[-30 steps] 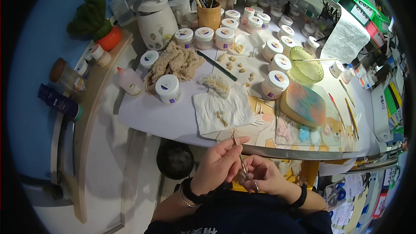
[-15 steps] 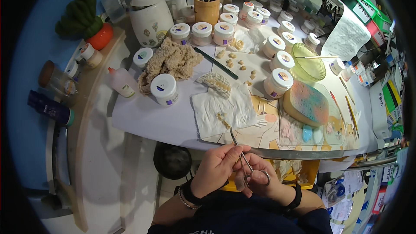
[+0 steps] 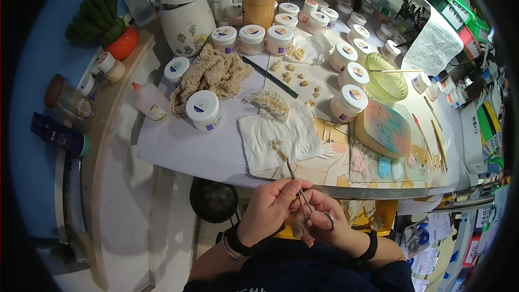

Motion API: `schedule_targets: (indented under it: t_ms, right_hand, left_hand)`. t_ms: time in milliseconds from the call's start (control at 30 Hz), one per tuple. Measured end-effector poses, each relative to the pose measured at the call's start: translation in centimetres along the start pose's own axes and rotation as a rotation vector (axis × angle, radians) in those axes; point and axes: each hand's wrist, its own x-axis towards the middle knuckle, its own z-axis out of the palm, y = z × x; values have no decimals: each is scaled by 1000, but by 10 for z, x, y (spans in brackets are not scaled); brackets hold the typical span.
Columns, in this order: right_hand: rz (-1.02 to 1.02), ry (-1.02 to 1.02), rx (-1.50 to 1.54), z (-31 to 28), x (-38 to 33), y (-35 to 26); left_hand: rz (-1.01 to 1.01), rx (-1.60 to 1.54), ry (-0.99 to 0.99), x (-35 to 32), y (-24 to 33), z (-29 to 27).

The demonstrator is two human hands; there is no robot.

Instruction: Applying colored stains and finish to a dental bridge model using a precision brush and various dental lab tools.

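Note:
Both my hands are together over the table's front edge. A pair of slim metal forceps with ring handles points away from me, its tip over the near edge of a white tissue. My right hand grips the forceps by the rings. Beside it, my left hand is closed around the forceps' shaft, thumb on top; whether its fingertips also pinch some small piece is hidden. Small yellowish tooth-like pieces lie on the tissue just past the tip. A pale curved, grid-textured strip rests at the tissue's far edge.
White-lidded jars stand around the work area, beside a crumpled brown towel. A multicoloured sponge and green glass dish are at right. Several tooth-like pieces lie farther back. An orange-yellow drawer is below the edge.
The view has shifted slightly. My hands keep nearly the same hold on the forceps, with the right fingers moved a little at the rings.

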Motion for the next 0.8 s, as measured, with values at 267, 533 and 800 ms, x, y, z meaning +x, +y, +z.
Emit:
schedule_targets:
  t_ms: [267,533,800]
  right_hand:
    - [11,11,9,1,0,-1]
    - [37,-43,-60,6,-10,-25]
    - [323,39,-186,3,-6,-81]
  left_hand:
    - [-6,-15,5,0,1,-1]
    - [-1,-17,-17,-6,4,4]
    - [-18,-89,-62,2,2,6]
